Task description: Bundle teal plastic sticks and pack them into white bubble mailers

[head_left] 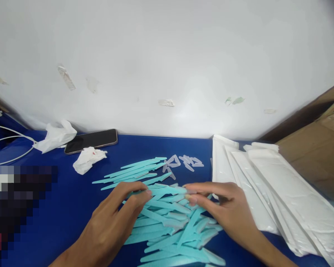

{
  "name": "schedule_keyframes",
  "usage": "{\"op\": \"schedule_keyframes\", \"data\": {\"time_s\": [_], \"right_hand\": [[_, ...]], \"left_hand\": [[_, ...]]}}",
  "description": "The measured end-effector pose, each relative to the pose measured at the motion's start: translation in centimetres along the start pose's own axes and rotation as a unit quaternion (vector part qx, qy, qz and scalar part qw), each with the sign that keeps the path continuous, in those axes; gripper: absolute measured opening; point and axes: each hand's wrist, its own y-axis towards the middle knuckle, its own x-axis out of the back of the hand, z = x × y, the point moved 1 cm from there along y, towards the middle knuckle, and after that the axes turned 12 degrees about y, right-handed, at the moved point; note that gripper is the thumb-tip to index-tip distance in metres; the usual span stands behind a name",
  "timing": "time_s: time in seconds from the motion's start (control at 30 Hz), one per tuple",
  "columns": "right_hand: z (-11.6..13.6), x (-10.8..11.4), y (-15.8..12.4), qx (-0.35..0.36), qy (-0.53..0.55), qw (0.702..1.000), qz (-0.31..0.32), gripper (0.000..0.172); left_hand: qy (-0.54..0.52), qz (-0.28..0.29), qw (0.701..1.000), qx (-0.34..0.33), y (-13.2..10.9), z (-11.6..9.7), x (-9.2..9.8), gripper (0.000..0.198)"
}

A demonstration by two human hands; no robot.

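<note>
Between my hands is a turquoise eyebrow razor [168, 190], held above a pile of similar razors [167, 222]. My left hand [119, 211] pinches its handle between thumb and fingers. At the blade end, my right hand [221, 205] pinches the tip, where a pale translucent cover [189, 191] shows partly behind the fingers. Just beyond the pile, several razors [136, 171] lie roughly side by side, pointing left. Small clear blade caps [174, 161] are scattered to their right.
White padded envelopes [267, 185] are stacked at the right, beside a cardboard box [317, 148]. A phone [91, 141] lies at the back left between crumpled tissues [87, 159]. A white cable [11, 135] loops at the far left. A white wall [167, 66] borders the blue table [66, 196].
</note>
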Motion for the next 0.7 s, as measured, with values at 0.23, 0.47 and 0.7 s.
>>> {"op": "schedule_keyframes", "data": {"time_s": [0.23,0.47,0.7], "right_hand": [[-0.9,-1.1,-0.7,0.016,0.004,0.998,0.060,0.013],[-0.8,-0.1,-0.1,0.028,-0.086,0.986,0.138,0.014],[-1.3,0.2,0.2,0.158,-0.287,0.920,0.217,0.038]], "left_hand": [[-0.057,0.020,0.998,-0.029,-1.8,-0.6,-0.4,0.041],[-0.052,0.030,0.995,-0.080,-0.4,-0.6,-0.1,0.021],[0.070,0.083,0.992,-0.062,1.3,1.9,-0.6,0.017]]}}
